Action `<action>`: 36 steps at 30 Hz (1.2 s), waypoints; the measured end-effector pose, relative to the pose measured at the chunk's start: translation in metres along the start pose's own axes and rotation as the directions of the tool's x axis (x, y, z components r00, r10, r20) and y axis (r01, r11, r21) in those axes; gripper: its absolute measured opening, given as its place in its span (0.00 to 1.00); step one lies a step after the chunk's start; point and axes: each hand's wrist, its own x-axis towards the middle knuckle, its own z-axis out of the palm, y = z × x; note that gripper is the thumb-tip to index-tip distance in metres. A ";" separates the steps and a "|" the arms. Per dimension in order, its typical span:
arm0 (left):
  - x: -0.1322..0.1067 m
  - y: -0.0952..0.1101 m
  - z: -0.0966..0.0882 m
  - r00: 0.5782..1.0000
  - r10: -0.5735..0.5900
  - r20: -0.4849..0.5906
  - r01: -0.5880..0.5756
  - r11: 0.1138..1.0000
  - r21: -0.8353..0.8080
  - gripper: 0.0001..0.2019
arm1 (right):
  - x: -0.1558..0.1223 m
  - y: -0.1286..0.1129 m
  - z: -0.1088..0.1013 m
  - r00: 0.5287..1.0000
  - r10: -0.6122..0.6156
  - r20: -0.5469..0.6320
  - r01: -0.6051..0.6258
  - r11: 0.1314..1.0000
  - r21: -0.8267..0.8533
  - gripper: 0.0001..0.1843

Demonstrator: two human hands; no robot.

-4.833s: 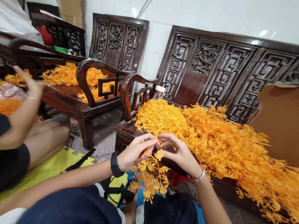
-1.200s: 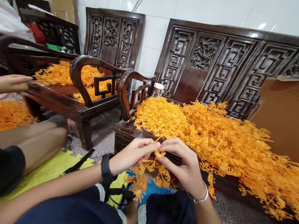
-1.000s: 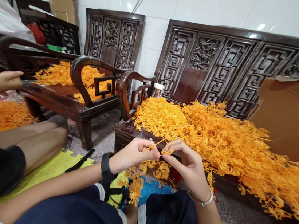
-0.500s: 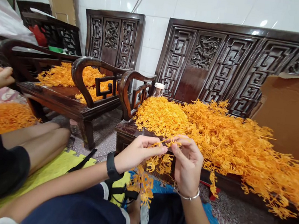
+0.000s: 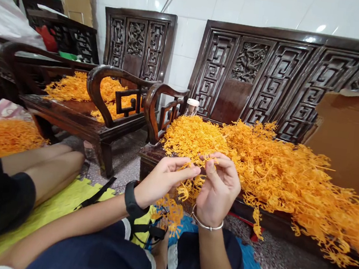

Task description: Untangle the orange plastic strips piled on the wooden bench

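Observation:
My left hand, a dark band on its wrist, is closed, thumb and fingers pinching an orange plastic sprig with branching, claw-like ends. Close beside it, my right hand, with a silver bangle, pinches another part of the orange plastic between thumb and fingertips. More linked orange pieces dangle below, between my knees. Just beyond my hands lies a heap of small yellow-orange pieces on the dark wooden bench. The exact spot where the pieces meet is partly hidden by my fingers.
A large pile of orange branched sprigs spills over the bench's front edge. A white-lidded container stands by the armrest. More orange pieces lie on the wooden chair at left. Another person's legs rest on the yellow mat.
My right hand has moved slightly left and its wrist has turned more upright. The sprig stays between both hands. The other person's raised hand has moved left, partly out of view.

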 end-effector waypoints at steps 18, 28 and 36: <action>-0.004 -0.010 -0.018 0.993 0.079 -0.088 -0.076 0.996 0.041 0.14 | 0.056 0.002 -0.021 0.969 0.153 -0.192 -0.069 0.922 0.382 0.08; 0.001 -0.018 -0.026 0.982 0.016 -0.190 -0.019 1.000 -0.017 0.14 | 0.099 0.016 -0.048 0.852 -0.510 -0.119 0.451 0.830 -0.326 0.14; 0.003 -0.024 -0.029 0.985 0.016 -0.169 -0.028 0.997 -0.070 0.15 | 0.129 0.097 -0.081 0.991 0.016 0.131 0.080 0.716 -0.693 0.32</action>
